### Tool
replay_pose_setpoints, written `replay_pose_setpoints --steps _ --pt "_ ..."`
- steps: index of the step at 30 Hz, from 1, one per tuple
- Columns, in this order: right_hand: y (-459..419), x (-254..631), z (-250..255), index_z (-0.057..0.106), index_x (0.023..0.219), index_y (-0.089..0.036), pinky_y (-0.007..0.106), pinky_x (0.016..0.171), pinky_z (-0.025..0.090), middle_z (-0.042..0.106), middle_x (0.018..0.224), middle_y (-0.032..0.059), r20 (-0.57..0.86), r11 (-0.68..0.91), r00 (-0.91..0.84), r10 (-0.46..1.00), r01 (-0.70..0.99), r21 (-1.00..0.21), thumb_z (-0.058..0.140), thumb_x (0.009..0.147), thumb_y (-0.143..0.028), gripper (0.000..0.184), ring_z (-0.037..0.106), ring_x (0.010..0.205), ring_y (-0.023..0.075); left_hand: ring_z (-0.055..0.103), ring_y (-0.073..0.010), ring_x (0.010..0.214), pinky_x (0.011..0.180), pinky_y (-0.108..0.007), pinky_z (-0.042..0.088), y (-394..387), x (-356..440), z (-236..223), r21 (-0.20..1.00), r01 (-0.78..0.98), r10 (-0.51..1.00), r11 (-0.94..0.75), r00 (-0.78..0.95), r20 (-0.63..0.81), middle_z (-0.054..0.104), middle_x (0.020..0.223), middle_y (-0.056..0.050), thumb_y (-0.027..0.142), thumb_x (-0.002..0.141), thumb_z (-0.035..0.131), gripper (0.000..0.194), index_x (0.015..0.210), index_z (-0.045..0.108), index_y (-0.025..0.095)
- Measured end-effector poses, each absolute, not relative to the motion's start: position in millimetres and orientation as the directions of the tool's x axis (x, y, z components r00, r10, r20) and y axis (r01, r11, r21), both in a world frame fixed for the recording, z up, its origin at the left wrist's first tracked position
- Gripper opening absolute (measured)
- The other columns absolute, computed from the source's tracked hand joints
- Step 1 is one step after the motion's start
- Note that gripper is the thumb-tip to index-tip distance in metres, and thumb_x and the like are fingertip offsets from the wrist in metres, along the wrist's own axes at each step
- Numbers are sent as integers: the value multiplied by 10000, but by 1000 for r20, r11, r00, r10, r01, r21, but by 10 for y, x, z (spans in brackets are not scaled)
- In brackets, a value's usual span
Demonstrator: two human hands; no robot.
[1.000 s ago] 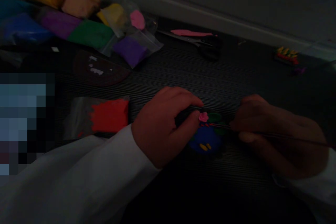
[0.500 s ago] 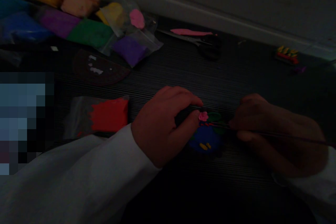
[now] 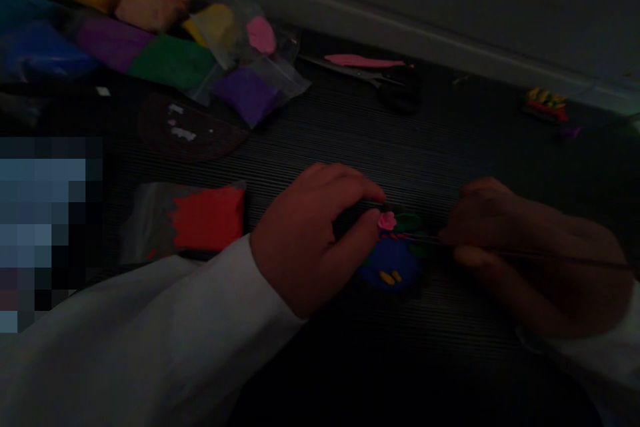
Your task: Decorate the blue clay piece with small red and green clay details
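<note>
A small clay model (image 3: 393,267) lies on the dark ribbed surface: a blue body with two yellow specks, green leaves and a pink flower (image 3: 387,221) on top. My left hand (image 3: 313,233) rests beside it, thumb and forefinger pinched at the pink flower. My right hand (image 3: 520,253) is closed round a thin dark stick tool (image 3: 500,252) whose tip touches the model just below the flower. The light is very dim.
Bags of coloured clay (image 3: 175,60) lie at the back left, a red clay bag (image 3: 205,219) near my left sleeve. Scissors (image 3: 385,83) with a pink clay strip (image 3: 363,61) lie at the back, a small clay piece (image 3: 546,103) far right. A wall edge runs behind.
</note>
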State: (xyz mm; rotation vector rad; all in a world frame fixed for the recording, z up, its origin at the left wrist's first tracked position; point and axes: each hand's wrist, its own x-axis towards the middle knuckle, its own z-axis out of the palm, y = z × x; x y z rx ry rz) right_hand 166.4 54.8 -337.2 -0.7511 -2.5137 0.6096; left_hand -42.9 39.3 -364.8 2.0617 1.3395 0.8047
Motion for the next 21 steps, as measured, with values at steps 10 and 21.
replay_pose_setpoints --steps 10,21 --pt "544 1670 -3376 545 860 -147 353 707 456 591 734 41 267 747 -768 583 377 -547 523 786 -108 88 559 705 137 548 -146 898 827 -272 398 394 -429 -3656 720 600 929 -349 323 181 633 915 -36 181 772 516 198 925 626 120" --pt "526 1675 -3299 533 837 -192 353 625 446 561 662 21 242 672 -706 666 425 -607 490 805 -160 63 520 638 143 541 -141 895 826 -271 397 388 -435 -3669 728 586 926 -356 327 190 626 912 -38 183 777 514 199 930 622 117"
